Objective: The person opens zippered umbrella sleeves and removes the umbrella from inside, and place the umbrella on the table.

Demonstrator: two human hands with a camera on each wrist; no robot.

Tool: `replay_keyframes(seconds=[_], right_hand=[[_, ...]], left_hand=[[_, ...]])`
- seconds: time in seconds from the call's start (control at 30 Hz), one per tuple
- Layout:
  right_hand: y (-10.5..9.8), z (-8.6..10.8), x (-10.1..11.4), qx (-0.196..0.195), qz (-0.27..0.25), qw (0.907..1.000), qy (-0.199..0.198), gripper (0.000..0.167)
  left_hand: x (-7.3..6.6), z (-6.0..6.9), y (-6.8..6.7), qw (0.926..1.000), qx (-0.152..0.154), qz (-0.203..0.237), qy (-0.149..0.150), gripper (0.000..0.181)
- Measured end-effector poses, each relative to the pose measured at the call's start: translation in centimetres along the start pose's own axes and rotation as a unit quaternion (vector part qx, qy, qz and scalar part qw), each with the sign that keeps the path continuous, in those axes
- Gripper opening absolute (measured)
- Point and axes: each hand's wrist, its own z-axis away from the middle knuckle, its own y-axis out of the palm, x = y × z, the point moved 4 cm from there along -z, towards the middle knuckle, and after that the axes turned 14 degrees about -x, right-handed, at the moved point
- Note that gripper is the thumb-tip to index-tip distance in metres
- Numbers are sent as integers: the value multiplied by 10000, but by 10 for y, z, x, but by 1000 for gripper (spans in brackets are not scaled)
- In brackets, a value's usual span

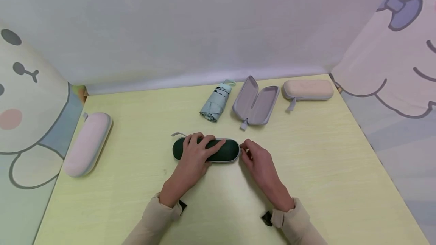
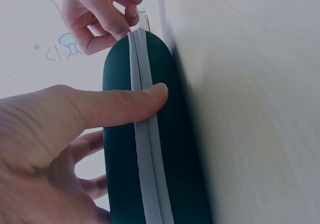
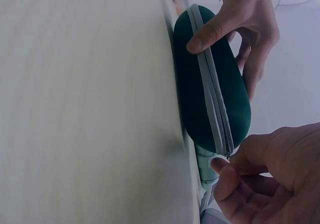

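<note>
A dark green zippered glasses case [image 1: 229, 151] lies on the table in front of me. My left hand [image 1: 195, 158] grips it from above, fingers spread over the top. In the left wrist view, the left thumb presses across the grey zipper [image 2: 149, 169] on the near side. At the case's right end, my right hand [image 1: 261, 166] pinches the zipper pull, which is mostly hidden by thumb and fingers. The right wrist view shows the zipper slider [image 3: 228, 156] right at these fingertips. A grey strap [image 1: 178, 134] sticks out by the left end.
Behind the green case lie a folded light-blue umbrella [image 1: 217, 103] and an opened lilac zippered case [image 1: 265, 105]. A closed peach case [image 1: 308, 89] is at the back right. One pink case [image 1: 89, 144] lies near the table's left edge. A pale cloth wall [image 1: 204, 29] stands behind.
</note>
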Motion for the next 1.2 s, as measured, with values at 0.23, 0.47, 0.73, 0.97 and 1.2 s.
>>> replay_keyframes(seconds=[0.23, 0.47, 0.73, 0.97, 1.2], right_hand=[[2, -5, -10, 228, -318, 9992, 34, 10], [1, -7, -23, 744, -1151, 9891, 538, 11], [-6, -2, -24, 1326, -1372, 9784, 797, 16], [-9, 7, -15, 1788, -673, 9807, 414, 16], [-8, 19, -1, 2156, 124, 9761, 247, 23]], left_hand=[[1, -2, 0, 10000, 8, 62, -4, 74], [2, -1, -1, 9997, 202, 152, -77, 78], [4, 4, -5, 9995, 289, -35, 85, 82], [3, 8, -6, 9995, 192, -102, 211, 75], [6, 10, -5, 9999, 22, -150, -69, 73]])
